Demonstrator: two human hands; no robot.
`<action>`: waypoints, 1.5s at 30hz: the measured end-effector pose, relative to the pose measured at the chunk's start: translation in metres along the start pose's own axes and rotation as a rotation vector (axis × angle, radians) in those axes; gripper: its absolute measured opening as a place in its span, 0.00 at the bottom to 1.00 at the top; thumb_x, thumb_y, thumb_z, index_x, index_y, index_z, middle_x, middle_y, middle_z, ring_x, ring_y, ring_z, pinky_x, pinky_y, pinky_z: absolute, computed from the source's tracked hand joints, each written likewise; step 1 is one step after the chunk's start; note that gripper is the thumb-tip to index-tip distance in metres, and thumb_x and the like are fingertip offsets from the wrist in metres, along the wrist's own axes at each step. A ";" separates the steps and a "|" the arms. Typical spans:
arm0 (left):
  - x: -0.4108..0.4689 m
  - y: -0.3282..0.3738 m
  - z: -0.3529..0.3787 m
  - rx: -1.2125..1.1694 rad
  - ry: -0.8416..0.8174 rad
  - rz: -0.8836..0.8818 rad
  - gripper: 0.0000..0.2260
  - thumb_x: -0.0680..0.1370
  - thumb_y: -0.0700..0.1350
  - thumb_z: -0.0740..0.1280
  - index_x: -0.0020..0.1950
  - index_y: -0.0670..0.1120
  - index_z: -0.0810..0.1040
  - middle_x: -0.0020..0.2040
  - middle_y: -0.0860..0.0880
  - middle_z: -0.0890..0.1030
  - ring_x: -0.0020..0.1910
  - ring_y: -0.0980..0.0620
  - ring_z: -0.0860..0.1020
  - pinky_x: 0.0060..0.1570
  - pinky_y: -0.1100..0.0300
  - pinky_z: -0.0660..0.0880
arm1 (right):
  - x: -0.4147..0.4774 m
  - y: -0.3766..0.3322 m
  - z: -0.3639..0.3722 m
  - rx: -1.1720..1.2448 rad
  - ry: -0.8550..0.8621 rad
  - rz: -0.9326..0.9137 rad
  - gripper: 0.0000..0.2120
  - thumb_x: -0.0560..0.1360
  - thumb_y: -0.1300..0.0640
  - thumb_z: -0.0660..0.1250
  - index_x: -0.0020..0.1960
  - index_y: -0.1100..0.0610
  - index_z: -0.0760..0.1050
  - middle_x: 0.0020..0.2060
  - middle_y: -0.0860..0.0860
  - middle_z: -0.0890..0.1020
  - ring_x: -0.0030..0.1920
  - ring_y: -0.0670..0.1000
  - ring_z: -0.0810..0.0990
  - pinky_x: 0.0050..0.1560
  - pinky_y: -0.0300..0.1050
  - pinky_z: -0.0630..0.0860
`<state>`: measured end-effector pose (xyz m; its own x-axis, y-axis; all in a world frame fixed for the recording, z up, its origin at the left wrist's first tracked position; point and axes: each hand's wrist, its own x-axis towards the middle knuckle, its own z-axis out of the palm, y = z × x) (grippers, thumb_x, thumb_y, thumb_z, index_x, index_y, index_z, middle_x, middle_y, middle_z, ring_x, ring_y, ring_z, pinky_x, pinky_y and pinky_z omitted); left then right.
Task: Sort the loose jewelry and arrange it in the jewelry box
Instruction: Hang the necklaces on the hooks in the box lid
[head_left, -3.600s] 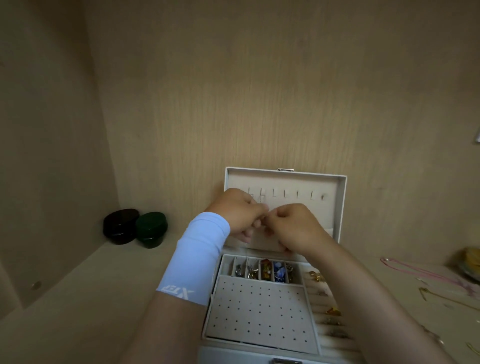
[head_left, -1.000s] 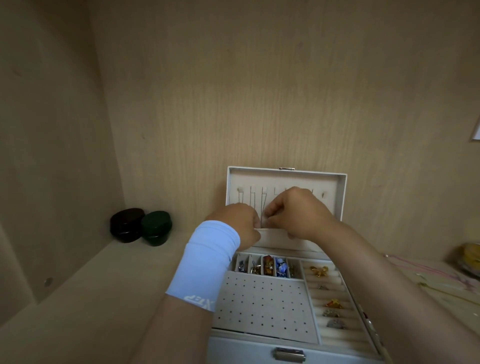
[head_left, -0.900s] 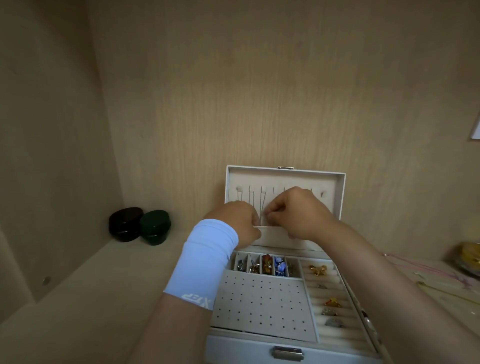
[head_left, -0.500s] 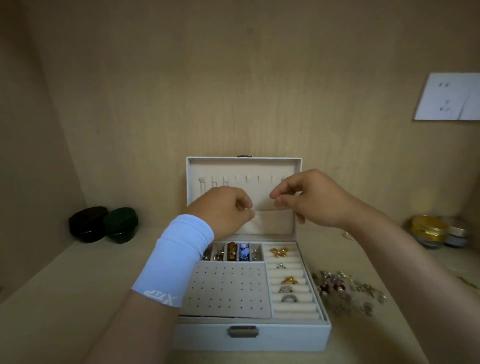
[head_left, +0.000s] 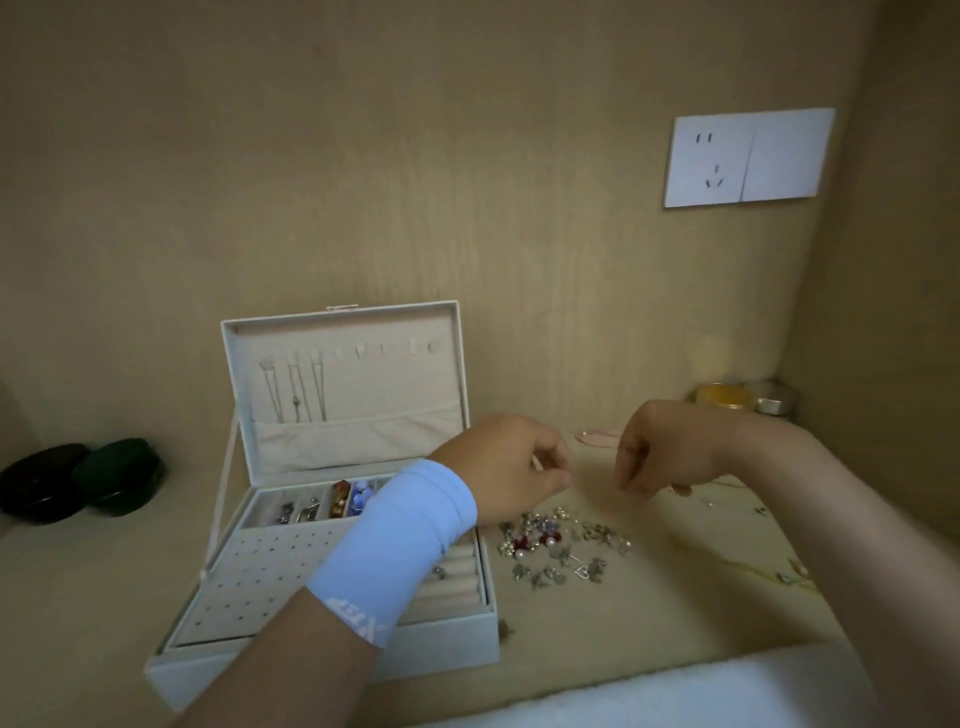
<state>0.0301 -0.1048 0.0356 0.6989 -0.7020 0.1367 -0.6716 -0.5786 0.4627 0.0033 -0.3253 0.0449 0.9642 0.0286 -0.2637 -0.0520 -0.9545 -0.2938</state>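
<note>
The white jewelry box (head_left: 332, 644) stands open at the left. Three thin necklaces (head_left: 295, 387) hang from hooks inside its upright lid (head_left: 363, 332). Small pieces fill the back compartments (head_left: 332, 506), and the perforated earring panel (head_left: 260, 577) is bare. A pile of loose earrings and charms (head_left: 561, 545) lies on the shelf to the right of the box. My left hand (head_left: 511, 475) hovers above that pile with fingers curled in; I see nothing in it. My right hand (head_left: 662, 449) hangs further right, fingers loosely curled downward, nothing visible between them.
A pink cord (head_left: 597, 436) and thin gold chains (head_left: 727, 493) lie behind and right of my hands. A gold tin (head_left: 724, 397) and a silver tin (head_left: 774, 399) sit in the back right corner. Black (head_left: 39, 483) and green (head_left: 117, 475) cases stand left. A wall socket (head_left: 748, 156) is above.
Both hands left the lid, where the necklaces now hang free, and moved right and down to above the loose pile. My view swung to the right.
</note>
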 end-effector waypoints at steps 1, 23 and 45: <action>0.007 0.005 0.006 0.015 -0.026 0.015 0.06 0.77 0.47 0.69 0.51 0.51 0.84 0.44 0.59 0.80 0.41 0.60 0.76 0.44 0.68 0.70 | 0.000 0.006 0.002 -0.033 -0.039 0.045 0.05 0.69 0.58 0.76 0.44 0.51 0.86 0.37 0.50 0.85 0.28 0.48 0.76 0.29 0.35 0.71; 0.090 0.054 0.097 0.341 -0.201 -0.069 0.07 0.73 0.54 0.71 0.48 0.55 0.86 0.47 0.54 0.85 0.47 0.51 0.81 0.50 0.55 0.78 | -0.001 0.076 0.026 0.168 -0.068 0.125 0.09 0.68 0.54 0.79 0.48 0.52 0.86 0.32 0.45 0.83 0.27 0.46 0.75 0.29 0.35 0.69; 0.049 0.048 0.021 -0.734 -0.025 -0.129 0.10 0.82 0.40 0.58 0.43 0.43 0.75 0.36 0.47 0.81 0.36 0.51 0.76 0.40 0.60 0.75 | -0.025 0.041 0.006 0.765 -0.171 -0.250 0.08 0.83 0.59 0.59 0.53 0.57 0.77 0.38 0.57 0.82 0.38 0.57 0.82 0.48 0.52 0.75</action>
<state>0.0272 -0.1759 0.0467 0.7494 -0.6617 0.0258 -0.2416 -0.2368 0.9410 -0.0249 -0.3631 0.0339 0.9210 0.3173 -0.2259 -0.0637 -0.4494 -0.8911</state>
